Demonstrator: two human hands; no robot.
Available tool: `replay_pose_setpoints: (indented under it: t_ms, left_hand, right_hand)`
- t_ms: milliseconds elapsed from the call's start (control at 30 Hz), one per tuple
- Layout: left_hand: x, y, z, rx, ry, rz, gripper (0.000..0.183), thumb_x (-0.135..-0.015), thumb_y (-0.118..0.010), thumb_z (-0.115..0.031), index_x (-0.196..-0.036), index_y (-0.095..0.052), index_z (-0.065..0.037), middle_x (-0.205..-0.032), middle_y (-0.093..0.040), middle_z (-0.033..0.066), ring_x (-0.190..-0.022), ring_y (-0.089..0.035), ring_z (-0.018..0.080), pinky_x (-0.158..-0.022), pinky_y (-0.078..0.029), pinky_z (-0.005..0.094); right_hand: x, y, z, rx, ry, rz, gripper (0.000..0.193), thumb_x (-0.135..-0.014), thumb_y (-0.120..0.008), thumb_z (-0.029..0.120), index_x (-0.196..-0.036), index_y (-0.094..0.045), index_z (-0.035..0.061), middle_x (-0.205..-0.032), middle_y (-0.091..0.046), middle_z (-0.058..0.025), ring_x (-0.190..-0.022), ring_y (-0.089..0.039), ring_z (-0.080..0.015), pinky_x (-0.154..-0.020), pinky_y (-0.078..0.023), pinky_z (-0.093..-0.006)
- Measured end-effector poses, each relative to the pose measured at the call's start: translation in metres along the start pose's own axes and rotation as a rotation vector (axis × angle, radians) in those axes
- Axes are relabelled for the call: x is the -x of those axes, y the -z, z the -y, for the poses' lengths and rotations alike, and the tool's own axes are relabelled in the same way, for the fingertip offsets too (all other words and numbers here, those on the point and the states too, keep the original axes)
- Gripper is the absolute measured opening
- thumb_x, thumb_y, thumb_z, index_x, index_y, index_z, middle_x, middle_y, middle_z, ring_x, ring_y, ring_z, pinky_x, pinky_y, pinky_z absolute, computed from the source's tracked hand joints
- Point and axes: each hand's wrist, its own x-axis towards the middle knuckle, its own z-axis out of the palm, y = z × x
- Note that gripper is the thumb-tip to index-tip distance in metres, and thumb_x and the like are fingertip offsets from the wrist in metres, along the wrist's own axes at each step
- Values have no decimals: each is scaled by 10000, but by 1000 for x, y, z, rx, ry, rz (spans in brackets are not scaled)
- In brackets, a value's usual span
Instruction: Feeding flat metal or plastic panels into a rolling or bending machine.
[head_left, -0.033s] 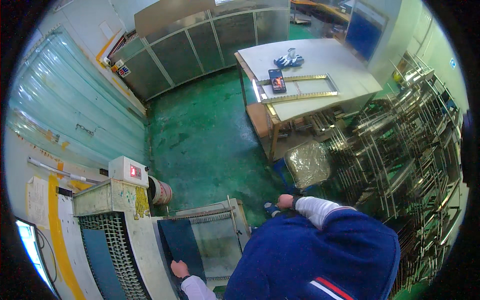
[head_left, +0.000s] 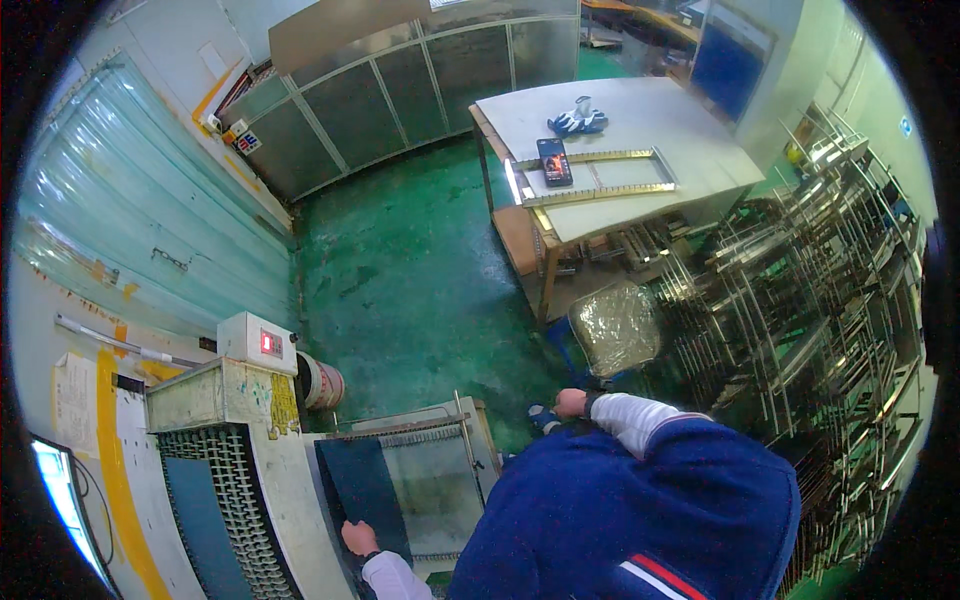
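Note:
At the lower left, my left hand (head_left: 359,538) is closed over a dark blue sheet (head_left: 365,482). Its curled fingers hide whatever they may hold. That sheet lies on the machine's infeed table (head_left: 440,492), beside a paler translucent area. My right hand (head_left: 571,403) is a closed fist above my shoe (head_left: 543,416), apart from the infeed table, with no object showing in it. Just left of my left hand stands the machine (head_left: 290,490). On its far side another blue sheet (head_left: 200,515) rests on a bed of metal rollers (head_left: 243,480).
A control box (head_left: 257,343) with a red display tops the machine. Ahead, a white worktable (head_left: 640,120) bears a metal frame (head_left: 630,190), a phone (head_left: 554,163) and gloves (head_left: 578,118). A plastic-covered stool (head_left: 615,328) and stacked metal racks (head_left: 800,300) stand to the right.

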Motion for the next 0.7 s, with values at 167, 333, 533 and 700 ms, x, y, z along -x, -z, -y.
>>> replay_pose_setpoints:
  t_ms: [167,333,533,700]
  left_hand:
    - [-2,-6,7,-9,-10,-22,239,-683,-562,-151,-873,-564,-5,-877,-569,185,-820,-551,355,-683,-437,443]
    - [-2,-7,9,-9,-13,-26,232,-684,-557,-148,-862,-564,-1,-874,-569,189,-817,-551,355,-677,-440,440]
    - [-1,-5,3,-24,-30,-42,226,-680,-562,-144,-840,-560,16,-854,-567,200,-802,-549,360,-672,-438,440]
    - [0,-5,4,-32,-78,-102,207,-682,-571,-135,-827,-569,13,-832,-575,198,-780,-552,363,-662,-438,441]
  right_hand:
    - [15,10,13,-88,-47,-9,319,-683,-499,307,-738,-614,15,-725,-586,-195,-712,-570,-330,-640,-438,-412]
    - [19,16,20,-58,-47,10,312,-685,-495,298,-749,-615,18,-743,-588,-197,-722,-571,-332,-651,-440,-410]
    - [-52,-53,-39,-24,-222,-91,312,-694,-483,290,-773,-618,21,-774,-592,-196,-759,-571,-333,-688,-442,-406]
    - [-6,-14,-5,-38,-3,-117,273,-619,-547,294,-623,-609,29,-628,-576,-163,-583,-561,-285,-537,-426,-389]
